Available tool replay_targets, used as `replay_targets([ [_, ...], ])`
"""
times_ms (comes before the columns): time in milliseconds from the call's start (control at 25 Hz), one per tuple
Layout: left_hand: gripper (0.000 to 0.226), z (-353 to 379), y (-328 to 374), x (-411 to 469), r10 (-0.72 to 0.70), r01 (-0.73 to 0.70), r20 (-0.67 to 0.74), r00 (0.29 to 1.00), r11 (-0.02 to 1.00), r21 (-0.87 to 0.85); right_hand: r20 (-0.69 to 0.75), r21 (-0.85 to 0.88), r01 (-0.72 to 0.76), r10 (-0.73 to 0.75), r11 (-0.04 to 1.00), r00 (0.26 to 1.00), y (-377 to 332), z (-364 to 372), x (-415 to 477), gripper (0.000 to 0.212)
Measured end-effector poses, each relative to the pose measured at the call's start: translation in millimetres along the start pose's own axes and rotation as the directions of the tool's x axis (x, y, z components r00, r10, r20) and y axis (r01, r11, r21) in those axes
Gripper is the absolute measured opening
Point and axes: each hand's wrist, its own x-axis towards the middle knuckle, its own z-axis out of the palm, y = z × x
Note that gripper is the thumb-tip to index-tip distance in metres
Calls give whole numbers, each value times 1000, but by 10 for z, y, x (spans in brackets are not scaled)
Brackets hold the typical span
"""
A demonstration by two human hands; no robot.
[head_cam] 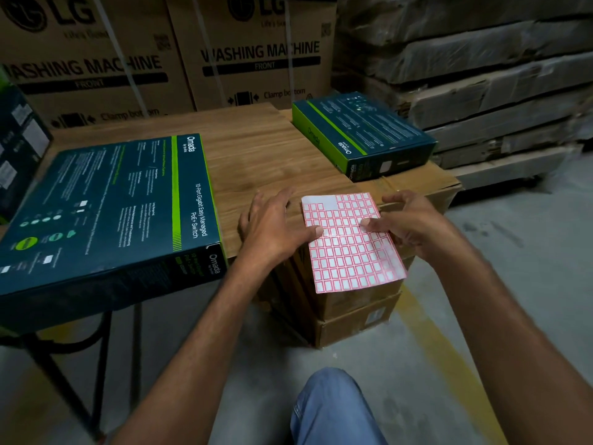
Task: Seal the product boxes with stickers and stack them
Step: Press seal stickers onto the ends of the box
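A sheet of small red-bordered white stickers hangs over the front edge of the wooden table. My right hand holds the sheet's right side, thumb on top and fingers curled under it. My left hand lies beside the sheet's left edge with its thumb pressing on a sticker and its fingers spread on the table. A large dark teal and green product box lies flat on the table to the left. A second, smaller-looking box of the same kind lies at the back right.
Brown cartons are stacked under and right of the table. Large washing machine cartons stand behind it. Wrapped flat packages are piled at the right. Another dark box stands at the far left. My knee is below.
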Motion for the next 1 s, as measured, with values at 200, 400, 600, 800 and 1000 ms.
replay_targets([
  [200, 87, 32, -44, -173, 78, -88, -59, 995, 979, -185, -44, 153, 107, -102, 982, 994, 22, -77, -300, 61],
  [400, 64, -210, 148, -550, 13, -100, -129, 992, 710, -697, 99, 318, 173, -214, 932, 972, -87, -79, -717, 53],
  [600, 40, -626, 348, -901, -8, -188, -247, 969, 627, -756, -133, 40, 504, -495, 863, 859, -111, 197, -1050, 67],
  [800, 26, -904, 434, -1239, 17, -234, -278, 960, 589, -773, -139, -323, 813, -874, 484, 465, -252, 437, -1378, 30],
  [1000, 21, -1179, 387, -1537, 31, -265, -298, 954, 553, -790, -9, -240, 894, -921, 379, 388, -430, 493, -1604, 26],
])
